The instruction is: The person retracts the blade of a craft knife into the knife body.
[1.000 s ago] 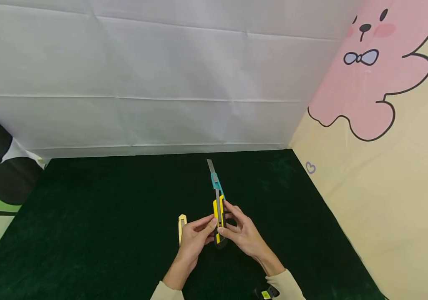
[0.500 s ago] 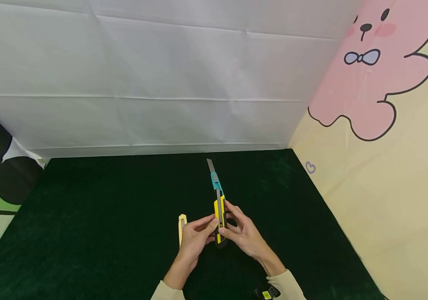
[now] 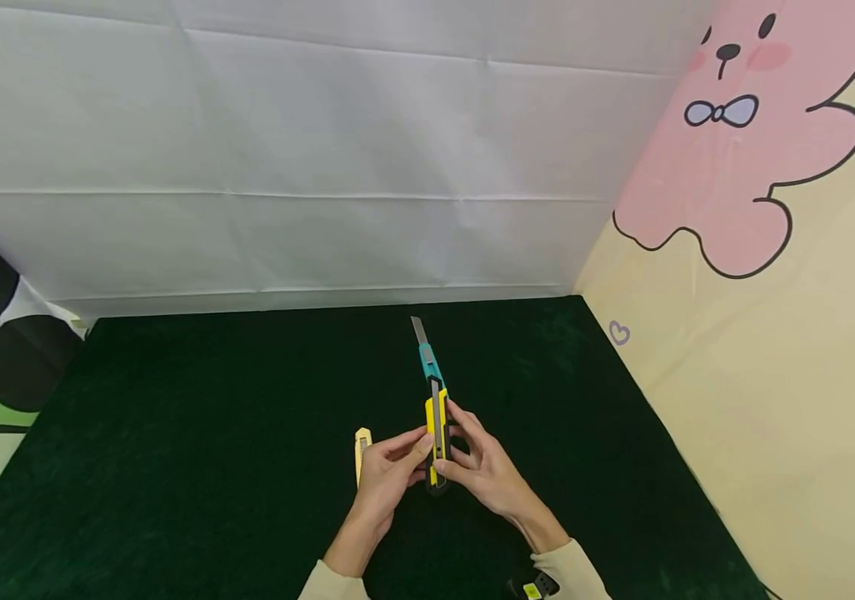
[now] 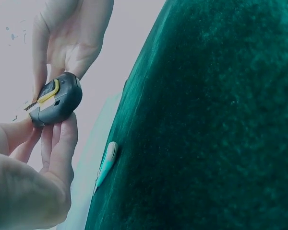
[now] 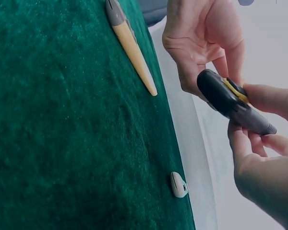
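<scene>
A yellow-and-black utility knife (image 3: 437, 429) is held up in front of me by both hands, its dark rounded butt end (image 4: 62, 103) towards me. My left hand (image 3: 385, 477) pinches it from the left, thumb along its side. From the right, my right hand (image 3: 493, 477) grips it between thumb and fingers, the thumb near the butt end. Beyond it lies a teal utility knife (image 3: 430, 360) on the table with its blade out; the held knife covers its near part. A pale yellow utility knife (image 3: 362, 446) lies partly hidden behind my left hand.
Dark green cloth (image 3: 210, 433) covers the table. A white sheet (image 3: 285, 167) hangs behind its far edge, and a cream wall panel with a pink bear (image 3: 750, 167) stands on the right. Something black and yellow-green (image 3: 532, 588) shows beside my right sleeve.
My right thumb sits slightly closer to the held knife's butt end. Both hands keep their grip, and the two knives on the table stay where they lie.
</scene>
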`<action>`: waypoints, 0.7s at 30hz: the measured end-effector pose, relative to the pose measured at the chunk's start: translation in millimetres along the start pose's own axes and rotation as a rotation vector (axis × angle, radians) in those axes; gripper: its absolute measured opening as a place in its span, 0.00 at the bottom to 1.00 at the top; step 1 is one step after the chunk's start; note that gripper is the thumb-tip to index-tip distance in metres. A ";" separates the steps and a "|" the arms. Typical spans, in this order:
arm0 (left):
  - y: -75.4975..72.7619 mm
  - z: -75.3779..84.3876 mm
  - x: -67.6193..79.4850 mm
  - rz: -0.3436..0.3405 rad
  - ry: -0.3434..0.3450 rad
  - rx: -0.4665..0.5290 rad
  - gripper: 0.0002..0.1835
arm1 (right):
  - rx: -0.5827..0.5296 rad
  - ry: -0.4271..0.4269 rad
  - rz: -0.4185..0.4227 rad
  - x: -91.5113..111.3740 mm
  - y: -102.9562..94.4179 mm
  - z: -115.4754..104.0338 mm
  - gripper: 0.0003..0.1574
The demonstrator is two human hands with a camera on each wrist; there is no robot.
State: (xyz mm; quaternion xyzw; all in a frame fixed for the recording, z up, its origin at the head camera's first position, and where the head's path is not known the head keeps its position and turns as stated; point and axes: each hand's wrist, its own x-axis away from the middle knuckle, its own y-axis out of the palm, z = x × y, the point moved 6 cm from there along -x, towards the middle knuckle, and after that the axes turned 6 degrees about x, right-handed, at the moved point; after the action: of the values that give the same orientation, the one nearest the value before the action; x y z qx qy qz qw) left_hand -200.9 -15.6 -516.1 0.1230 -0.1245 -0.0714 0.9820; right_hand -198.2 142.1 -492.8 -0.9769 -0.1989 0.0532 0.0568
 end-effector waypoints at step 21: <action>-2.2 -3.2 -0.9 0.032 -0.045 -0.072 0.26 | 0.027 0.098 0.057 1.0 -1.5 8.1 0.47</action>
State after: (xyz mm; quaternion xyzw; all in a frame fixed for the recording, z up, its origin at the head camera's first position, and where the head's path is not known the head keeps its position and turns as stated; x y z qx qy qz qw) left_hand -201.1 -16.8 -519.9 0.0840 -0.1459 -0.0630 0.9837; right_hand -198.9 144.6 -500.6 -0.9828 -0.1670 0.0093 0.0779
